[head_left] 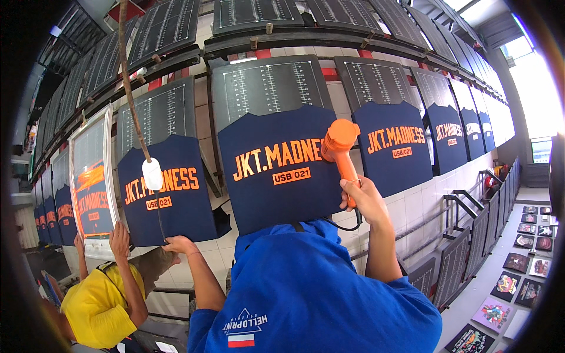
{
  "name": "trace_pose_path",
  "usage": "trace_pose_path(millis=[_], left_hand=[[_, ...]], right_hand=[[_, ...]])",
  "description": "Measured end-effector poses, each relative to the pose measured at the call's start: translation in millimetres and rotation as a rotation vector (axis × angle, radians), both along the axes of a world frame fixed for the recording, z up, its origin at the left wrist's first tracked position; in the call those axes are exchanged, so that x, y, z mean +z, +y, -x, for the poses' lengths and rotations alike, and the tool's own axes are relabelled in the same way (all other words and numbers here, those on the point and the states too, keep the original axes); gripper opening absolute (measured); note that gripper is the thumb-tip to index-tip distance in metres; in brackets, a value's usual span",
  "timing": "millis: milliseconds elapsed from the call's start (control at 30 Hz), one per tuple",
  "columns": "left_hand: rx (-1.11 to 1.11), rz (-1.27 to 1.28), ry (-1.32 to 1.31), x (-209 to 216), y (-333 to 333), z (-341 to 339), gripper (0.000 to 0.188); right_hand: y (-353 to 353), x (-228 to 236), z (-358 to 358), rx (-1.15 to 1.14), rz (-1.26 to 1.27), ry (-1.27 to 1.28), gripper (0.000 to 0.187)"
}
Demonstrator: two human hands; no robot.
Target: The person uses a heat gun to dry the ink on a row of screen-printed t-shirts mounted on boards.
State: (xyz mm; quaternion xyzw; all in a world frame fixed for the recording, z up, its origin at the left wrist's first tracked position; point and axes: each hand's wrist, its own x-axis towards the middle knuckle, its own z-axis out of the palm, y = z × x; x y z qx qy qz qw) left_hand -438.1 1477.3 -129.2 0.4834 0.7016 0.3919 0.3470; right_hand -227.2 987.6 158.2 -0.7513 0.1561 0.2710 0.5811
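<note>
My right hand [366,199] is wrapped round the handle of an orange heat gun [341,140], held over the right part of a navy T-shirt [276,203] with orange lettering. That shirt lies flat on a dark printing board [265,88]. My left hand [181,245] is closed at the lower edge of the neighbouring navy T-shirt [138,220]; its fingertips meet the dark cable [159,215]. This cable runs down from a white power socket [152,174] hanging over the lettering. Another cord [341,227] loops from the heat gun's handle toward my blue shirt.
At left, a co-worker in a yellow shirt [100,309] holds a framed screen [110,153] upright with both hands. More printed navy shirts [450,141] lie on boards to the right. A metal rail [412,220] and stacked boards [453,259] stand at lower right.
</note>
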Motion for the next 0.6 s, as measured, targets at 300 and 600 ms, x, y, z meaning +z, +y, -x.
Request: trace_pose_path(millis=[300,600], left_hand=[[0.010,-0.059,0.098,-5,1,3,0.062],[-0.029,-0.065,0.107,-16,8,6,0.064]], right_hand=[[20,-3,0,0.034,-0.073,0.008,0.032],[34,-16,-41,-0.027,-0.128,-0.070,0.029]])
